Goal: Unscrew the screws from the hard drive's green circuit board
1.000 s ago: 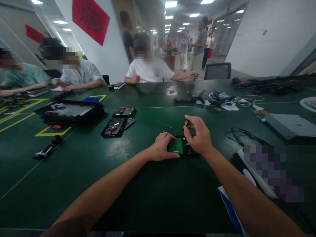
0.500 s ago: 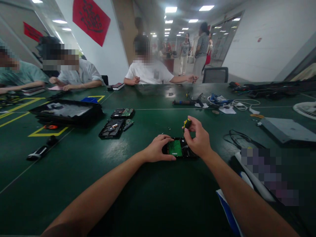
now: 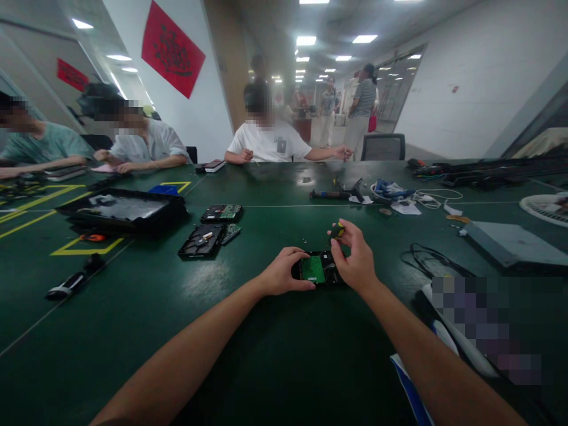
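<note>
A hard drive (image 3: 314,268) with a green circuit board facing up lies on the dark green table in front of me. My left hand (image 3: 284,271) grips its left end, thumb on the near edge and fingers on the far edge. Over its right end, my right hand (image 3: 355,254) is closed on a screwdriver (image 3: 338,229) with a black and yellow handle. The screwdriver's shaft and tip are hidden or too small to make out. Tiny loose bits (image 3: 304,241) lie just beyond the drive.
Left of my hands lie another hard drive (image 3: 222,212), an opened drive casing (image 3: 202,241) and a small loose board (image 3: 231,233). A black tray (image 3: 119,207) stands farther left. On the right are a grey metal box (image 3: 517,242) and black cables (image 3: 437,259). People sit across the table.
The camera view has tilted slightly up, so the scene sits lower. The screwdriver handle leans a little more to the right. My left hand keeps its hold on the drive.
</note>
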A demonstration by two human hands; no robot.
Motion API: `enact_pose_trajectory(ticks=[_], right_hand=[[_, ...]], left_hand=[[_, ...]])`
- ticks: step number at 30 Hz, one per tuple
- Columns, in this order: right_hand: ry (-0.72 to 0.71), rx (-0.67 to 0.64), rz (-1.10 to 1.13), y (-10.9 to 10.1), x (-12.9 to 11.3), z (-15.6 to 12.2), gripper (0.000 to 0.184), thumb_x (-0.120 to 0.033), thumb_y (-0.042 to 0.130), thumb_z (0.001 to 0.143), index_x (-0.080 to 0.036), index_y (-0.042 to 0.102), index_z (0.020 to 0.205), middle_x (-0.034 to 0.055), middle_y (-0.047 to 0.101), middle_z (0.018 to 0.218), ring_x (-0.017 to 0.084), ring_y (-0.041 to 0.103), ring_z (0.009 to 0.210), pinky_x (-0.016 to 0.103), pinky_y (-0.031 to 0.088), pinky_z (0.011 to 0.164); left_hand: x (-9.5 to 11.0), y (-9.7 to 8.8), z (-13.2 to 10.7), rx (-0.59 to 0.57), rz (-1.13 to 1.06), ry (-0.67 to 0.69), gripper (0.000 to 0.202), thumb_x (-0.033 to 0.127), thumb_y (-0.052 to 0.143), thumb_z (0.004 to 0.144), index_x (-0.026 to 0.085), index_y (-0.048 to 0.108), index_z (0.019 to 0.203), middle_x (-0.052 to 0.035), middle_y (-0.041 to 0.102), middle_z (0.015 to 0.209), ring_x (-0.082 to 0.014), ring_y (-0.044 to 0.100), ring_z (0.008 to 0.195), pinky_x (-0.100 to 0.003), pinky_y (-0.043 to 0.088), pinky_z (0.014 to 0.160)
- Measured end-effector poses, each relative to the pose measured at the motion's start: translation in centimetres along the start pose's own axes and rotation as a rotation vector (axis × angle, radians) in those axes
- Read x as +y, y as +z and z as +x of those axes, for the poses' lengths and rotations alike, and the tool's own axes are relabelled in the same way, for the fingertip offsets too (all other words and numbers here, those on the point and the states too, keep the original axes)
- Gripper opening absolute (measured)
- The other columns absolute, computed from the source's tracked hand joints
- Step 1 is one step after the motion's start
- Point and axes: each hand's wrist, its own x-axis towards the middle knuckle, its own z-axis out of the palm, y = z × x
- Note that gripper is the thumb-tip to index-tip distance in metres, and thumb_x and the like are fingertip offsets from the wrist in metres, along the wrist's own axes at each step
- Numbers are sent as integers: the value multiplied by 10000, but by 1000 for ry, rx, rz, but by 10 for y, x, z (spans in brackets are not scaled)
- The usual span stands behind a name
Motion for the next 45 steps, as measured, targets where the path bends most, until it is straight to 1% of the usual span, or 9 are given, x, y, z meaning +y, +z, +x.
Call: enact_pose_trajectory(ticks=[12,20,25,28,30,35,38,42,45], right_hand=[[-31,44,-71,-1,0,1,535,-340,665,944,-279,482,1444,123,620,1257,247,710,941,488,650,848],[6,-13,39,3,1,-1,602,-274,587,978,-272,355,1533,128,650,1317,259,723,1069,511,604,986],[-35,28,-114,1,3,-1,584,-347,653,946,-297,441,1488,122,623,1277,266,706,952,525,632,863],[-59,11,-162,0,1,1,606,-362,647,947,-313,430,1511,107,620,1195,270,678,935,533,629,838],[-64,-3,-163,-1,-2,1,618,-348,610,964,-315,396,1543,109,621,1202,271,670,958,536,623,863],[-75,-34,-105,1,-5,0,645,-293,516,1008,-316,276,1605,108,602,1410,279,675,1160,547,571,1025],[-101,-17,-120,3,-6,-2,608,-299,550,1001,-340,342,1571,94,619,1389,272,692,1123,519,603,982],[-141,24,-167,4,-7,-1,519,-311,620,969,-331,480,1469,103,626,1249,264,681,1016,465,648,826],[-133,20,-179,4,-8,0,524,-304,615,966,-320,476,1472,107,614,1237,258,676,975,485,639,842]], left_hand=[[6,-3,-1,-18,25,3,839,633,827,727,226,564,1412,-145,535,1415,-342,491,1339,-533,437,1132],[11,-6,-1,-20,5,-8,757,620,781,785,237,572,1402,-140,548,1405,-336,497,1339,-534,443,1125],[7,-4,-1,-16,17,4,826,635,785,776,220,540,1447,-154,543,1409,-334,501,1329,-532,440,1123],[6,-3,0,-23,18,6,814,633,795,767,235,555,1435,-147,548,1408,-342,495,1338,-545,437,1122],[4,-3,0,-26,13,3,813,624,815,750,250,564,1426,-143,550,1411,-350,487,1348,-557,433,1123],[2,-2,1,-26,-8,1,839,615,846,716,247,569,1417,-144,546,1416,-353,487,1351,-555,433,1124],[1,-2,1,-22,-2,14,824,614,839,727,244,571,1414,-140,553,1403,-348,494,1342,-543,437,1124],[2,-2,0,-5,20,29,829,623,825,741,219,569,1418,-149,553,1397,-340,494,1337,-521,442,1124],[3,-2,-1,-7,36,21,830,632,813,751,218,562,1425,-149,546,1408,-337,489,1343,-517,439,1130]])
